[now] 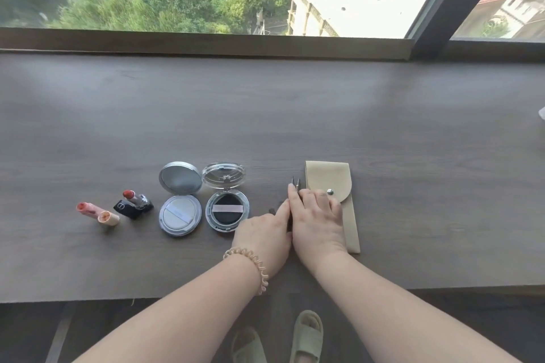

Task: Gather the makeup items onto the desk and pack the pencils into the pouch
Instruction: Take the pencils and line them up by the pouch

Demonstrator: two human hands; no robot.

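Note:
Two thin dark pencils (295,182) lie side by side on the dark wooden desk (265,114), tips pointing away; only the tips show. My right hand (317,218) rests over them and over the left part of the beige pouch (328,178), whose flap is snapped down. My left hand (265,232) lies flat just left of the pencils, index finger stretched along them. Both palms face down, so I cannot see whether either one grips the pencils. To the left stand two open compacts, one silver (180,203) and one black (227,200), plus two uncapped lipsticks, one black-cased (134,204) and one peach (97,213).
A window ledge (206,44) runs along the far side of the desk, with a drop to trees and roofs behind the glass. Something white (542,113) pokes in at the right edge. Below the desk's near edge are two feet in pale slippers (306,333).

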